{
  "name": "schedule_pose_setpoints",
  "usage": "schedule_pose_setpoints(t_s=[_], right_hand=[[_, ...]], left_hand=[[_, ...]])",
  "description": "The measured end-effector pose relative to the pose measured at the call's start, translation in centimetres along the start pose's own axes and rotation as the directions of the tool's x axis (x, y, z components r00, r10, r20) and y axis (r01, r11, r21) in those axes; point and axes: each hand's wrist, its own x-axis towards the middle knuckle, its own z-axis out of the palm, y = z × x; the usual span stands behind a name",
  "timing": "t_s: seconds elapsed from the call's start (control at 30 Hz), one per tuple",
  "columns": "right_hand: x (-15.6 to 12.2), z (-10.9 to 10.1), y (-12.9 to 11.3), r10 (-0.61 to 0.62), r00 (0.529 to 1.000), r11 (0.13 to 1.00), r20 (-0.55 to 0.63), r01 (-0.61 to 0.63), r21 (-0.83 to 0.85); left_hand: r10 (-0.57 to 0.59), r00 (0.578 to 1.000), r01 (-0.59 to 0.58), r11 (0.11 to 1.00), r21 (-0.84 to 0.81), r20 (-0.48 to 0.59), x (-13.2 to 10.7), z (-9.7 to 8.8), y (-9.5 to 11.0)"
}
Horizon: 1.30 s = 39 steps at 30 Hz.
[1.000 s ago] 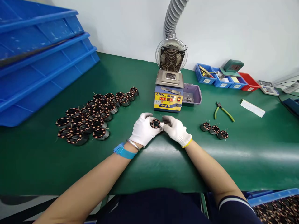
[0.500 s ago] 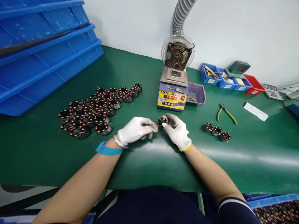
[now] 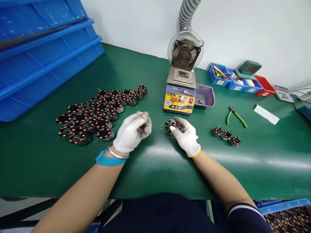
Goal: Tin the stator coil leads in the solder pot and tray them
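Note:
My right hand (image 3: 185, 133), in a white glove, grips a copper-wound motor stator (image 3: 169, 125) over the green table. Thin wire ends stick out from the stator's left side. My left hand (image 3: 134, 131), also gloved, is raised to the left of it, apart from it. Its fingers are curled and pressed together; whether anything sits between them I cannot make out. Close by on the left stands a group of several similar stators (image 3: 93, 113). Three more stators (image 3: 226, 135) stand in a slanting row right of my right hand.
A solder pot (image 3: 179, 98) with a lit display stands ahead, a fan (image 3: 185, 56) behind it. Beside it sits a purple tray (image 3: 209, 95). Green-handled cutters (image 3: 235, 116) and a paper strip (image 3: 266, 114) lie right. Blue crates (image 3: 48, 61) are stacked left; small bins (image 3: 220, 81) line the wall.
My left hand has drawn away from the stator, moving left and slightly up, and its fingers have curled in. My right hand keeps hold of the stator in nearly the same place.

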Motion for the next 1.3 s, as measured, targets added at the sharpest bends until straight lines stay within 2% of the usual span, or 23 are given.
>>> schedule_pose_setpoints(t_s=[0.03, 0.07, 0.13, 0.2, 0.27, 0.33, 0.4, 0.47, 0.53, 0.6, 0.67, 0.73, 0.8, 0.87, 0.93, 1.03, 1.13, 1.2, 1.3], right_hand=[[0.0, 0.1, 0.0, 0.004, 1.0, 1.0, -0.003, -0.004, 0.006], [-0.1, 0.1, -0.1, 0.006, 1.0, 1.0, -0.007, -0.005, 0.009], [-0.2, 0.2, -0.2, -0.003, 1.0, 1.0, -0.007, 0.003, 0.004], [-0.3, 0.3, -0.3, -0.019, 1.0, 1.0, -0.001, 0.019, 0.003], [-0.2, 0.2, -0.4, -0.022, 1.0, 1.0, -0.007, 0.022, 0.015], [-0.1, 0.1, -0.4, -0.012, 1.0, 0.999, -0.027, 0.013, 0.033], [0.0, 0.1, -0.4, -0.005, 0.999, 0.999, -0.046, 0.007, 0.041], [0.0, 0.2, -0.4, -0.003, 0.998, 0.999, -0.058, 0.006, 0.047], [-0.2, 0.3, -0.5, -0.004, 0.998, 0.999, -0.067, 0.007, 0.044], [-0.1, 0.1, -0.9, -0.024, 0.997, 1.0, -0.075, 0.026, 0.017], [0.8, -0.5, -1.7, -0.088, 0.992, 0.996, -0.093, 0.085, -0.034], [3.0, -1.9, -3.1, -0.202, 0.972, 0.972, -0.121, 0.185, -0.142], [6.4, -3.7, -5.1, -0.355, 0.924, 0.893, -0.14, 0.291, -0.342], [10.5, -5.6, -7.4, -0.492, 0.863, 0.737, -0.113, 0.345, -0.581], [14.5, -7.1, -9.5, -0.545, 0.836, 0.567, -0.061, 0.315, -0.761], [18.9, -7.7, -11.7, -0.504, 0.864, 0.353, -0.012, 0.193, -0.916], [20.9, -6.8, -12.5, -0.424, 0.905, 0.189, 0.03, 0.12, -0.975], [21.5, -6.1, -12.6, -0.378, 0.924, 0.108, 0.057, 0.105, -0.989], [22.0, -5.4, -12.3, -0.346, 0.934, 0.035, 0.09, 0.109, -0.993]], left_hand=[[0.026, 0.999, -0.024, 0.999, 0.034, -0.048, 0.1, -0.1, -0.1], [0.039, 0.998, -0.034, 0.994, 0.105, -0.05, 0.1, 0.0, -0.3], [0.002, 0.999, -0.014, 0.963, 0.268, 0.047, 0.0, 0.9, -0.8], [-0.079, 0.987, 0.024, 0.937, 0.348, 0.143, -0.4, 1.9, -1.0], [-0.13, 0.976, 0.074, 0.952, 0.298, 0.175, -0.8, 2.3, -0.6], [-0.113, 0.983, 0.098, 0.99, 0.105, 0.148, -1.1, 1.9, 0.2], [-0.056, 0.998, 0.06, 0.99, -0.131, 0.034, -1.0, 1.0, 0.9], [-0.04, 0.994, 0.017, 0.974, -0.224, -0.098, -0.6, 0.5, 1.0], [-0.059, 0.99, 0.039, 0.987, -0.155, -0.129, -0.3, 0.6, 0.3], [-0.054, 0.994, 0.052, 0.998, -0.025, -0.099, -0.2, 1.1, -1.0], [-0.005, 0.998, 0.008, 0.998, 0.062, -0.06, -0.2, 1.8, -2.5], [0.031, 0.999, -0.03, 0.993, 0.111, -0.008, -0.2, 2.4, -3.5], [0.028, 0.998, -0.035, 0.99, 0.133, 0.049, 0.1, 2.7, -4.0], [0.013, 0.997, -0.023, 0.989, 0.144, 0.076, 0.4, 2.8, -4.0], [-0.009, 0.996, -0.005, 0.988, 0.155, 0.091, 0.7, 2.8, -3.8], [-0.04, 0.992, 0.021, 0.986, 0.163, 0.12, 0.9, 2.9, -3.5], [-0.069, 0.989, 0.05, 0.988, 0.146, 0.131, 0.9, 2.8, -3.5], [-0.076, 0.987, 0.056, 0.988, 0.141, 0.138, 0.9, 2.8, -3.6], [-0.074, 0.986, 0.05, 0.987, 0.155, 0.151, 1.1, 2.8, -3.9]])
